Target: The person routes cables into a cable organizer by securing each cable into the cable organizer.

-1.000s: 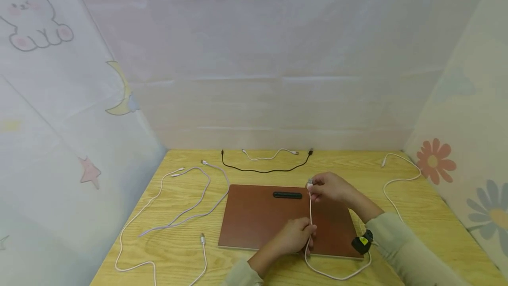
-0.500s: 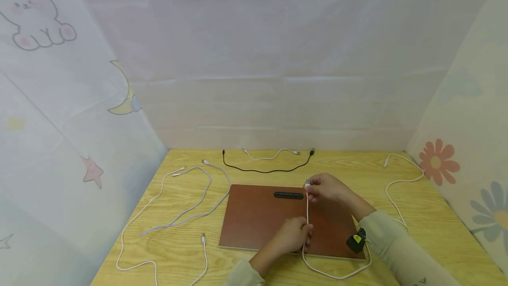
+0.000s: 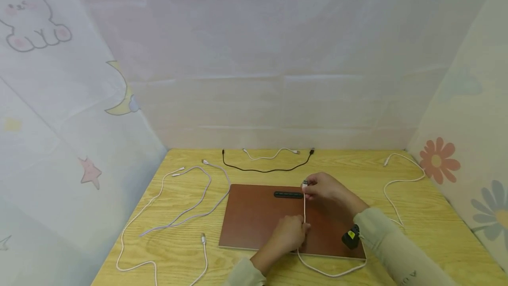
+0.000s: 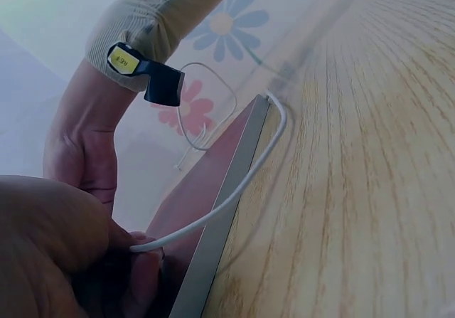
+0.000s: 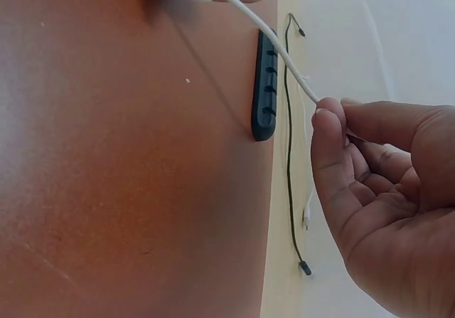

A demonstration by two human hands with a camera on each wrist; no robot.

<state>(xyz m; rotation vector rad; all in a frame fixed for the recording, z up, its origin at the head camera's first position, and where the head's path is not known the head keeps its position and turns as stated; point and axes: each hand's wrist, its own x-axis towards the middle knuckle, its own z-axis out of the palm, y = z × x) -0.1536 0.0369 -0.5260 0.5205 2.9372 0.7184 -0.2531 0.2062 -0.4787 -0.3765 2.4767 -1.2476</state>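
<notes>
A white USB cable [image 3: 304, 208] is stretched between my two hands above a brown board [image 3: 248, 215]. My right hand [image 3: 325, 189] pinches it just below the metal plug, beside the right end of a black cable holder [image 3: 287, 195]. Closer to the board's front edge, my left hand [image 3: 285, 235] grips the same cable between thumb and fingers. From there the cable [image 4: 234, 197] loops over the board's edge toward the right. Several notches show along the holder [image 5: 264, 94] in the right wrist view, with the taut cable [image 5: 295, 69] passing above its far part.
Along the table's back lie a black cable [image 3: 266, 171] and a short white cable [image 3: 263, 158]. Pale cables [image 3: 206, 189] spread over the left side, with a USB plug [image 3: 203, 238] near the board. Another white cable [image 3: 393, 182] curves at right. Patterned sheets surround the table.
Both hands have shifted slightly left with the cable between them. The plug now stands close to the holder's right end, and the cable's front loop has moved left too.
</notes>
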